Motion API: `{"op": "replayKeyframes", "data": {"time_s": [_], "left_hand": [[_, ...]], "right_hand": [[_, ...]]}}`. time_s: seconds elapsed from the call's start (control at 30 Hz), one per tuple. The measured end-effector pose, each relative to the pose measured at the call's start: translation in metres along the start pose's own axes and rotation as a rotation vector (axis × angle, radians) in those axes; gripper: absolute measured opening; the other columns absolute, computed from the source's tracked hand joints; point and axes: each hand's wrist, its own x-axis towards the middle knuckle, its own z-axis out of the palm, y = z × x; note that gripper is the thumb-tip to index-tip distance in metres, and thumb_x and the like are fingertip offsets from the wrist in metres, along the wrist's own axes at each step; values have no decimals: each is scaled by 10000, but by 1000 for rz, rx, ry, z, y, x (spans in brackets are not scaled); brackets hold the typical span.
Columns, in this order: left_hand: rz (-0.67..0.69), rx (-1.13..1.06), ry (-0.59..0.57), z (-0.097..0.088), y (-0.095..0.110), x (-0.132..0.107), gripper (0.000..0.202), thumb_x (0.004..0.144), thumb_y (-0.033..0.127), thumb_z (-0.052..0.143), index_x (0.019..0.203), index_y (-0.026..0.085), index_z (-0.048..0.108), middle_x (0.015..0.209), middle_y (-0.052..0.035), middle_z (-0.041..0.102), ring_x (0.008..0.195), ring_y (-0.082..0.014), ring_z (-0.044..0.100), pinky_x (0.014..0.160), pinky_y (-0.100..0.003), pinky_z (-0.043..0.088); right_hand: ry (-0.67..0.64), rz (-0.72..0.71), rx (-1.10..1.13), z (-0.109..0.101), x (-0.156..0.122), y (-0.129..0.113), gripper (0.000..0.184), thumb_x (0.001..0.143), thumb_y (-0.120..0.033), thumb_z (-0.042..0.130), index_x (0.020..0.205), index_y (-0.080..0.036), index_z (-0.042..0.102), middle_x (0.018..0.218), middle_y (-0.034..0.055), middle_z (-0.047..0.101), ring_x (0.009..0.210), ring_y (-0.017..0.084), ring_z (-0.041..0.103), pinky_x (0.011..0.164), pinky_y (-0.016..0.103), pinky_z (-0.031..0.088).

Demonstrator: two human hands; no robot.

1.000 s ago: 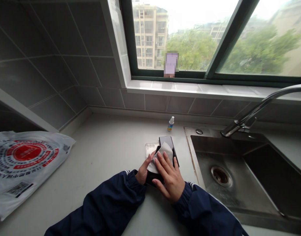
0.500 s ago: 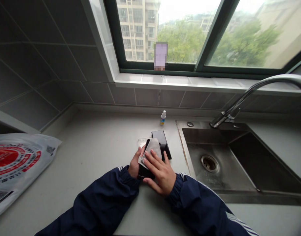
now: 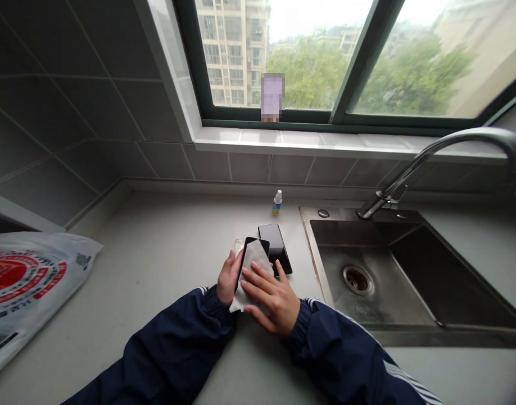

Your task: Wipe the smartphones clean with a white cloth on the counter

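My left hand (image 3: 227, 279) is wrapped round the edge of a black smartphone (image 3: 263, 245), held slightly tilted above the counter. A pale grey wiping cloth (image 3: 253, 256) covers most of its screen, one corner hanging past the lower end. My right hand (image 3: 279, 301) lies over the cloth with its fingers stretched out, pressing it against the phone. Just behind, a second dark phone-like device (image 3: 279, 239) rests flat on the counter. A clear phone case (image 3: 239, 244) is partly hidden behind the held phone. Farther back stands a small spray bottle (image 3: 276, 203) with a white cap.
To the right is a steel sink (image 3: 338, 306) with a curved faucet (image 3: 393, 174). A printed white plastic bag (image 3: 34, 287) lies on the counter (image 3: 173, 236) at the left. A window (image 3: 308, 73) and its sill (image 3: 292, 138) run along the back.
The cloth has slid down across the phone, so the phone's top corner shows and a cloth corner hangs lower. My right hand stays over the phone; the view has shifted slightly.
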Motion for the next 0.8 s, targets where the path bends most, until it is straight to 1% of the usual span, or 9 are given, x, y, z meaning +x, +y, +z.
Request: {"op": "replayKeyframes", "data": {"time_s": [0.1, 0.17, 0.23, 0.47, 0.57, 0.8], "left_hand": [[-10, -5, -26, -2, -6, 1, 673, 905, 516, 506, 1458, 155, 372, 1306, -155, 608, 1267, -286, 536, 1114, -433, 367], [-3, -4, -80, -4, -9, 3, 673, 892, 483, 548, 1439, 124, 393, 1333, -166, 587, 1311, -281, 492, 1128, -404, 353], [12, 5, -110, -5, -11, 4, 654, 885, 464, 569, 1411, 103, 425, 1348, -172, 575, 1336, -281, 462, 1139, -387, 339], [5, 19, -85, -4, -11, 5, 588, 906, 451, 536, 1392, 127, 459, 1347, -152, 580, 1348, -284, 449, 1154, -396, 319], [24, 21, -92, -4, -12, 4, 574, 921, 449, 506, 1381, 108, 468, 1341, -157, 584, 1351, -279, 446, 1163, -385, 303], [8, 24, -95, -3, -11, 4, 619, 901, 454, 543, 1413, 122, 441, 1336, -156, 587, 1339, -288, 459, 1150, -398, 326]], "right_hand": [[19, 97, -56, 1, 0, 5, 498, 974, -359, 442, 1430, -158, 433, 1524, 111, 378, 1464, 269, 246, 1188, 564, -11], [30, 125, -76, 1, 0, 7, 516, 973, -347, 433, 1447, -144, 409, 1538, 122, 347, 1471, 281, 219, 1185, 575, 29], [38, 132, -81, 2, 0, 9, 530, 971, -355, 430, 1456, -143, 396, 1544, 124, 335, 1473, 287, 210, 1182, 580, 53], [21, 144, -80, 5, -1, 8, 555, 968, -376, 431, 1473, -153, 373, 1547, 127, 328, 1474, 295, 204, 1172, 593, 101], [16, 144, -80, 5, -1, 9, 548, 974, -378, 418, 1468, -146, 378, 1551, 124, 319, 1473, 298, 205, 1168, 600, 111], [8, 151, -68, 5, -1, 9, 559, 969, -377, 423, 1482, -162, 361, 1547, 125, 329, 1474, 298, 203, 1162, 607, 129]]}}
